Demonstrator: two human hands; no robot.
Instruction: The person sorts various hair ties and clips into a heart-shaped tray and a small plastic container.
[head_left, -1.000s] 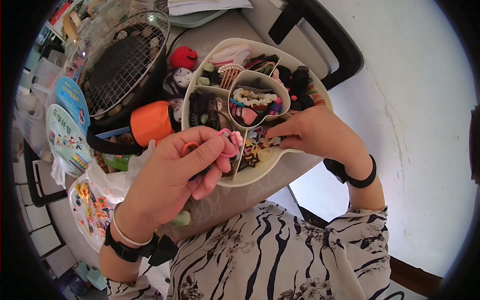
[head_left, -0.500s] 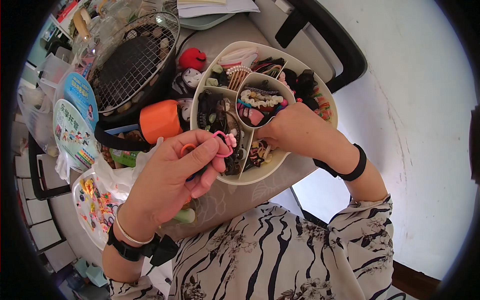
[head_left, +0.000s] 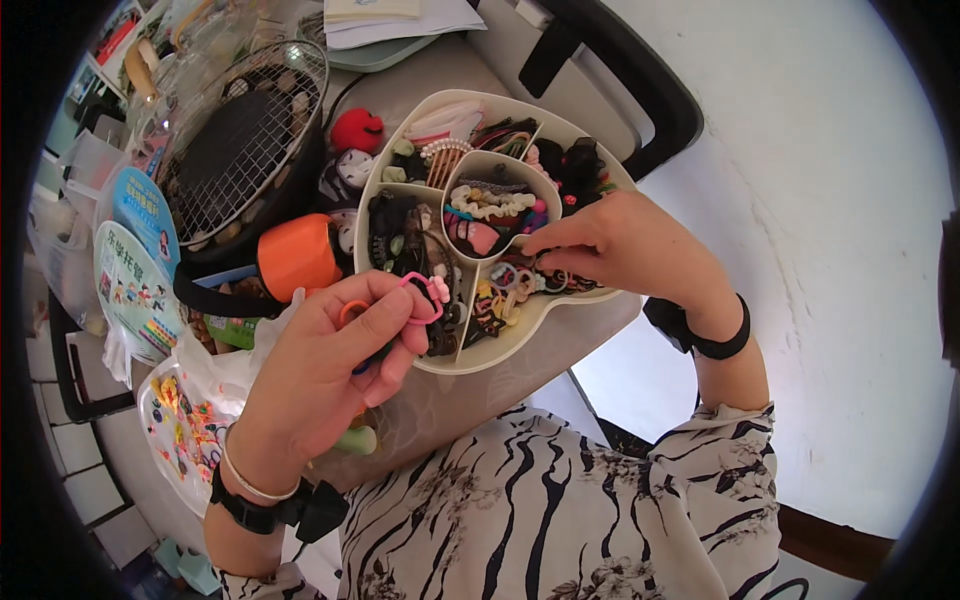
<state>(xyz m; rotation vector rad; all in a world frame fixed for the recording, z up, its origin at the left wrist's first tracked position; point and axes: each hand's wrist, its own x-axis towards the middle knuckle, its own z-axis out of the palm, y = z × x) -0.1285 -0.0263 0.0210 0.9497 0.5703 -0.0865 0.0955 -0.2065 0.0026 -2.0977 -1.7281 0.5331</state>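
My left hand (head_left: 335, 355) is closed at the fingertips on a pink hair tie (head_left: 421, 300) with a small flower charm. An orange hair tie (head_left: 350, 311) also sits among its fingers, and something dark shows beneath them. A cream divided organizer tray (head_left: 520, 337) lies beyond. My right hand (head_left: 625, 250) hovers over its front right compartment, index finger and thumb slightly apart, above a pile of small coloured hair ties (head_left: 508, 297). Other compartments hold dark hair claws (head_left: 400, 235), a pearl-trimmed hair comb (head_left: 446, 158) and, in the round centre, scrunchies (head_left: 490, 205).
Left of the tray are an orange cup-like object (head_left: 298, 256), a red plush ball (head_left: 357, 130) and a black round grill with wire mesh (head_left: 245, 140). Two printed fans (head_left: 135, 290) stand beyond. A clear tray of small colourful pieces (head_left: 185, 425) lies at left. A chair (head_left: 665, 85) adjoins the table.
The view has shifted, moving the tray leftward in the picture. My right hand has drawn up out of the front right compartment, uncovering more hair ties. My left hand keeps its hold.
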